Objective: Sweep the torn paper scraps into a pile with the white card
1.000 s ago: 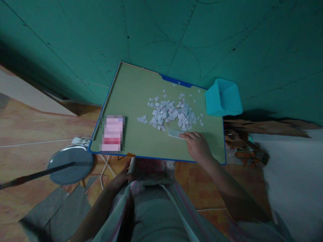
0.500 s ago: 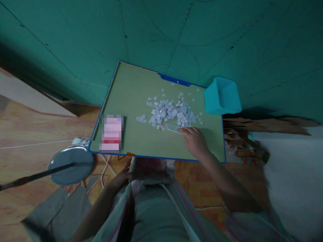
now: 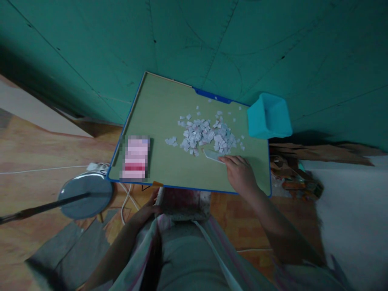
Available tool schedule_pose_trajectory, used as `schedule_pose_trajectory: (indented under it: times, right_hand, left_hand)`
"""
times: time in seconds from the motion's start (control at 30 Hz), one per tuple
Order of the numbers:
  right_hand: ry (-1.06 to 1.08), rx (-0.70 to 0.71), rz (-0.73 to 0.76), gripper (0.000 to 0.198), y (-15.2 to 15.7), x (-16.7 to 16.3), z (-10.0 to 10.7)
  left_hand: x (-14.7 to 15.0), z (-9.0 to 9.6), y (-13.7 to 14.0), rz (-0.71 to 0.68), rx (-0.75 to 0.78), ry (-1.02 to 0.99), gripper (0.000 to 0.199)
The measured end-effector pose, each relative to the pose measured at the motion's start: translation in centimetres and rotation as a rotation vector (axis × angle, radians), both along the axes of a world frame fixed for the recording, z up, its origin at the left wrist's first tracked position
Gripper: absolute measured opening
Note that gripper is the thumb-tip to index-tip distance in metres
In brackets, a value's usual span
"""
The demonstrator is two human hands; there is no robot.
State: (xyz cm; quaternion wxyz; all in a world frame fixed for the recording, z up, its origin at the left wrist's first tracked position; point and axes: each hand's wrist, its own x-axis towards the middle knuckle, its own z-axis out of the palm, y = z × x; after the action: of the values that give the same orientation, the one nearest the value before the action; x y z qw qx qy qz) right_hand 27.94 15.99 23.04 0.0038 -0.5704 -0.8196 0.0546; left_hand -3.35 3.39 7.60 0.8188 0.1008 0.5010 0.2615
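Note:
My right hand is closed on a flat, pale, card-like strip with a pointed left end. The strip lies at the near side of a heap of small white paper squares, close to its lower edge. The heap sits on a green-topped table with a blue rim. Below the table's near edge, my left hand grips the left side of a whitish tub-like container, speckled and reddish inside. The container's far end is hidden under the table, and the left fingers are partly hidden.
A turquoise bin stands at the table's right back corner. On the left of the table lies a pink, blurred-out object. A round grey stool, cables and a power strip are at the left. The green wall rises behind.
My right hand has moved slightly right and toward me, drawing the pale strip a little away from the heap. My left hand and the container stay in place. The view shifts slightly.

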Motion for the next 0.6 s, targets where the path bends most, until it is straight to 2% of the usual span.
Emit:
schedule_pose_trajectory:
  times: [0.27, 0.43, 0.6]
  right_hand:
    - [-0.030, 0.015, -0.066, 0.041, 2.0, -0.4, -1.2]
    - [-0.008, -0.042, -0.007, 0.040, 0.7, 0.5, -0.6]
    - [0.006, 0.004, -0.043, 0.039, 1.0, 0.4, -0.6]
  left_hand:
    - [-0.1, 0.7, 0.0, 0.041, 0.017, -0.021, 0.092]
    - [-0.3, -0.4, -0.4, 0.059, 0.028, -0.013, 0.090]
    - [-0.1, -1.8, -0.7, 0.068, 0.019, -0.078, 0.097]
